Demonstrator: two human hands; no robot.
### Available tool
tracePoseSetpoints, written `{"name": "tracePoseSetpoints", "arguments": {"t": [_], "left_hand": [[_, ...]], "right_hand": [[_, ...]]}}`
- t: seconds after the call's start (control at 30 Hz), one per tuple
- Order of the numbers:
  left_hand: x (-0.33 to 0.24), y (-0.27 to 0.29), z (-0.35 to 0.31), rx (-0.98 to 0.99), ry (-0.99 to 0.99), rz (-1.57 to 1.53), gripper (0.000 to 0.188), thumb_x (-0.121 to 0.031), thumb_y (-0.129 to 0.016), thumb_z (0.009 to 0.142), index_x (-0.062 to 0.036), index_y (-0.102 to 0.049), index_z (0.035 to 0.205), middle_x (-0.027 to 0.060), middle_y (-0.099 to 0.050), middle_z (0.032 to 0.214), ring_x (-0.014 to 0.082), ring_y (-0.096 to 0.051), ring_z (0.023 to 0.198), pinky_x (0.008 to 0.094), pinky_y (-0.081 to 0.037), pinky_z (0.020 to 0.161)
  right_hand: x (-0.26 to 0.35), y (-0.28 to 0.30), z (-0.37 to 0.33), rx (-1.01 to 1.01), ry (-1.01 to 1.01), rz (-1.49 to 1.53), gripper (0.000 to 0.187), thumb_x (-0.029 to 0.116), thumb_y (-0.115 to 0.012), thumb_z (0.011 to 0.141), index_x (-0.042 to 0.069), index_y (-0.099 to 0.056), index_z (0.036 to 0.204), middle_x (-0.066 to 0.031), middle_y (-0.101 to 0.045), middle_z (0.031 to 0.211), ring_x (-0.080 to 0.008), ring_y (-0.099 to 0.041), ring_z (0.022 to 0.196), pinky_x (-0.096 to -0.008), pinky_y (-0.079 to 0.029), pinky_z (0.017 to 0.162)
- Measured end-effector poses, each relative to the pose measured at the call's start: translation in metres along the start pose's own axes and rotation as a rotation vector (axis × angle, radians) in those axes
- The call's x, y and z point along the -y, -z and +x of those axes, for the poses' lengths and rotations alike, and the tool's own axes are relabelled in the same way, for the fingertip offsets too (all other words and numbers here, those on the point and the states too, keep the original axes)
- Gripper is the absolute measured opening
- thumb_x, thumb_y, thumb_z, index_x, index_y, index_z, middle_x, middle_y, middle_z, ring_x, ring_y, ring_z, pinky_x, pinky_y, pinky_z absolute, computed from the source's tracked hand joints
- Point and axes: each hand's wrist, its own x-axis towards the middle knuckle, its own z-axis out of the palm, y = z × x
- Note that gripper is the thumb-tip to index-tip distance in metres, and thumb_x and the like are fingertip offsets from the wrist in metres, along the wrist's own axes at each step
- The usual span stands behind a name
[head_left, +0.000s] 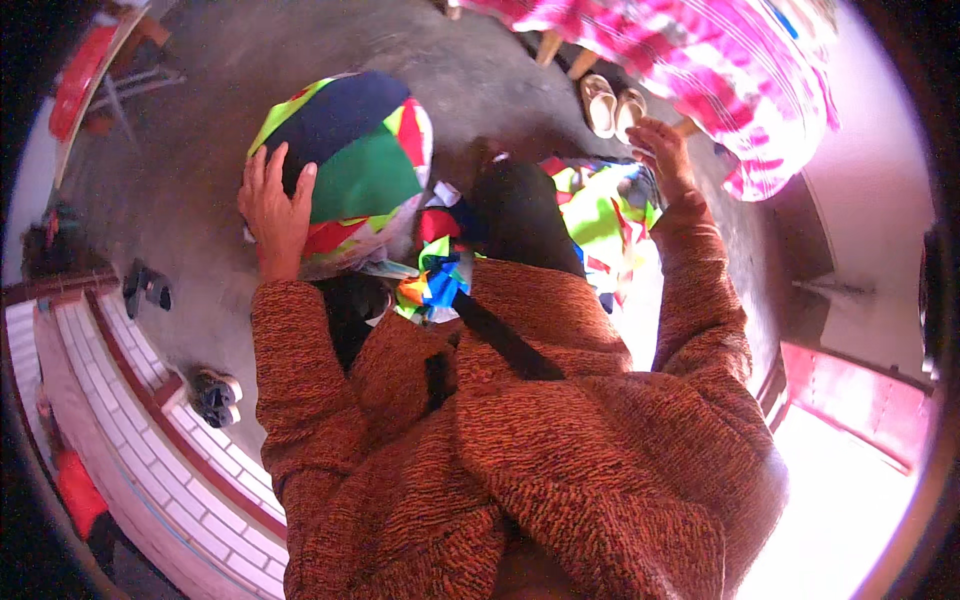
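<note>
Currently L hand (277, 210) rests on left side of a big rounded cloth bundle (365, 175), fingers straight & a bit apart, thumb out wide. Bundle's on grey floor (205, 150), front-left of the person: navy & green panels up top, red, white & neon-yellow pcs round the edge. Next, btwn the legs, small crumpled scraps (440, 272), blue/orange/yellow. Then a multicol. cloth heap (605, 205) by R leg, partly glare-washed. R hand (662, 155) is raised nr pale slippers (598, 105), fingers half-bent, slightly apart; can't tell if touching cloth.
</note>
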Motion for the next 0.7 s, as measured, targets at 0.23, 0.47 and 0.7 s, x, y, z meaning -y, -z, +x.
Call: {"name": "tracePoseSetpoints", "arguments": {"t": [0.23, 0.47, 0.7], "left_hand": [[-0.014, -0.019, -0.006, 0.260, 0.086, 0.128, 0.052, -0.048, -0.045, 0.087, -0.0226, -0.040, 0.131, 0.0105, -0.037, 0.137, 0.0286, -0.031, 0.128, 0.0562, -0.025, 0.099], [-0.016, -0.021, -0.006, 0.290, 0.075, 0.106, 0.049, -0.045, -0.040, 0.090, -0.0216, -0.037, 0.133, 0.0106, -0.035, 0.137, 0.0291, -0.031, 0.128, 0.0553, -0.024, 0.099], [-0.018, -0.021, -0.003, 0.276, 0.028, 0.078, 0.048, -0.039, -0.039, 0.090, -0.0141, -0.041, 0.131, 0.0148, -0.037, 0.135, 0.0316, -0.035, 0.125, 0.0495, -0.027, 0.098]], "right_hand": [[-0.109, 0.053, -0.058, -0.142, -0.245, 0.019, 0.026, 0.016, -0.057, 0.081, 0.006, -0.057, 0.105, -0.0038, -0.063, 0.087, -0.0139, -0.059, 0.078, -0.0274, -0.046, 0.067], [-0.234, 0.037, -0.077, -0.029, 0.055, -0.584, 0.027, 0.011, -0.065, 0.072, 0.007, -0.060, 0.098, -0.0061, -0.062, 0.096, -0.0177, -0.060, 0.087, -0.0290, -0.047, 0.078], [-0.223, -0.006, -0.105, 0.107, 0.110, -1.018, 0.045, 0.016, -0.066, 0.070, 0.013, -0.050, 0.111, -0.0084, -0.053, 0.110, -0.0285, -0.049, 0.107, -0.0409, -0.041, 0.087]]}}
